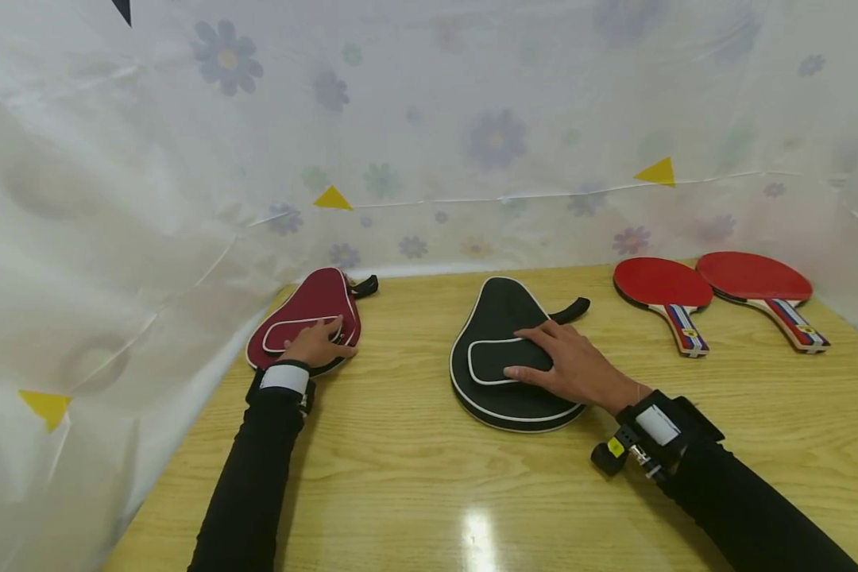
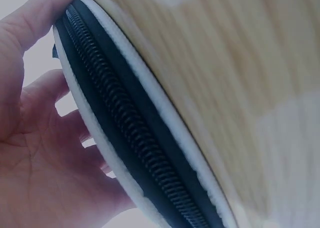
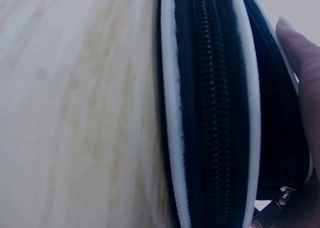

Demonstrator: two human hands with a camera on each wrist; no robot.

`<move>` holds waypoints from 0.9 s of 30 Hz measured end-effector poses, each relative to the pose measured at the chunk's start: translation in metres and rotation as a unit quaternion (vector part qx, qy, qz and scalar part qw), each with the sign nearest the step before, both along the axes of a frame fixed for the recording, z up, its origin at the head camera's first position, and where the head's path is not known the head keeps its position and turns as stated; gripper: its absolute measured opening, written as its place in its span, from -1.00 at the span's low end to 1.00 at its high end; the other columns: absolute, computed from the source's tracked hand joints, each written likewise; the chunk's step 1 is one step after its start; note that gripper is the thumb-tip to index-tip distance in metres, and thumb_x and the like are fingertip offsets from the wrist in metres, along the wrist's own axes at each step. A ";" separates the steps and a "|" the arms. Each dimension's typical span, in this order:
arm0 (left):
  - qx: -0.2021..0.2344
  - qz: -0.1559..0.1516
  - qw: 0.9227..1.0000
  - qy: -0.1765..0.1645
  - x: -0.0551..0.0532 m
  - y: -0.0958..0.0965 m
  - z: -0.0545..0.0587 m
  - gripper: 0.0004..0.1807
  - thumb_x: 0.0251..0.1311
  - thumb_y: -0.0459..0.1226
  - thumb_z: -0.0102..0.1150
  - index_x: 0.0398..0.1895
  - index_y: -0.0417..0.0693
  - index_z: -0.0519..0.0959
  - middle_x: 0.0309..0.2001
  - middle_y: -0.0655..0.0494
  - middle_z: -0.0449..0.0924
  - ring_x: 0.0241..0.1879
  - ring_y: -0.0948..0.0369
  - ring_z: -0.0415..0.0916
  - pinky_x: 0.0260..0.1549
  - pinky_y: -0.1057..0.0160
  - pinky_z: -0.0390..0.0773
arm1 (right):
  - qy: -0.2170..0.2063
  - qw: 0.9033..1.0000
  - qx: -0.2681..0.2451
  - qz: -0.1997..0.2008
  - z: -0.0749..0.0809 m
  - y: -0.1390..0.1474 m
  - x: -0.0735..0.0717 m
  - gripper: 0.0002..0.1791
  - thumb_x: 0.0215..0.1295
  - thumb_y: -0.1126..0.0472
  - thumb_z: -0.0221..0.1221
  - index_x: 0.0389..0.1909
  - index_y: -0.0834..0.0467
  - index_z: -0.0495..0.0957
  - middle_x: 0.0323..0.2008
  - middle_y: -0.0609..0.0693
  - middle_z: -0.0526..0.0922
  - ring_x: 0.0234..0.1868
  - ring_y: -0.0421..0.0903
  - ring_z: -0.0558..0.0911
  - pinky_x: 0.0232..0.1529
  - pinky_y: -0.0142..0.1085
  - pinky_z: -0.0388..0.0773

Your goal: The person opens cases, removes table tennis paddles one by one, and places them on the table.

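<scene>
A dark red paddle case (image 1: 314,295) with white piping lies on the table's left side. My left hand (image 1: 314,345) rests on its lower part with the fingers spread over the front pocket. The left wrist view shows the case's black zipper (image 2: 130,123) beside the palm. Nearer the middle lies a black paddle case (image 1: 500,314), also piped in white. My right hand (image 1: 570,361) lies over the right side of its pocket, thumb and fingers apart. In the right wrist view, the main zipper (image 3: 212,103) runs closed, with a metal zipper pull (image 3: 284,195) on the pocket.
Two red table tennis paddles lie at the back right, a left one (image 1: 661,282) and a right one (image 1: 754,276), handles toward me. The wooden table (image 1: 400,477) meets a flowered plastic sheet (image 1: 429,143) behind and at the left. Black wrist straps (image 1: 679,429) carry small cameras.
</scene>
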State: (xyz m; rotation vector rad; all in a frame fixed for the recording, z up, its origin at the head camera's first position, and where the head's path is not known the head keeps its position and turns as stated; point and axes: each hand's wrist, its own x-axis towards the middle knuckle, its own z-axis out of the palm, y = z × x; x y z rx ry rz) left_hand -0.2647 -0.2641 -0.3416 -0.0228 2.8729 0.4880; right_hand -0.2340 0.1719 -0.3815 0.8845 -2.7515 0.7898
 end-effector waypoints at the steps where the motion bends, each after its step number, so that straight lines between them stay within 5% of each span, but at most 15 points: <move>1: -0.001 0.000 1.000 -0.001 0.000 -0.001 0.000 -0.09 0.41 0.03 0.13 0.64 -0.05 -0.07 0.57 -0.40 -0.27 0.50 -0.39 -0.19 0.28 -0.56 -0.27 | 0.000 1.000 0.000 -0.001 0.000 0.000 0.000 -0.24 0.31 -0.28 0.24 0.37 0.10 0.46 0.17 0.17 0.47 0.16 0.17 0.45 0.20 0.21 0.36; 27: 0.011 0.034 0.999 -0.026 0.006 -0.031 0.005 -0.09 0.45 0.00 0.08 0.64 -0.11 -0.17 0.57 -0.39 -0.35 0.51 -0.38 -0.32 0.30 -0.51 -0.40 | -0.010 1.000 0.007 0.005 -0.001 0.002 -0.002 -0.20 0.28 -0.30 0.25 0.39 0.10 0.43 0.21 0.19 0.44 0.19 0.20 0.44 0.20 0.22 0.36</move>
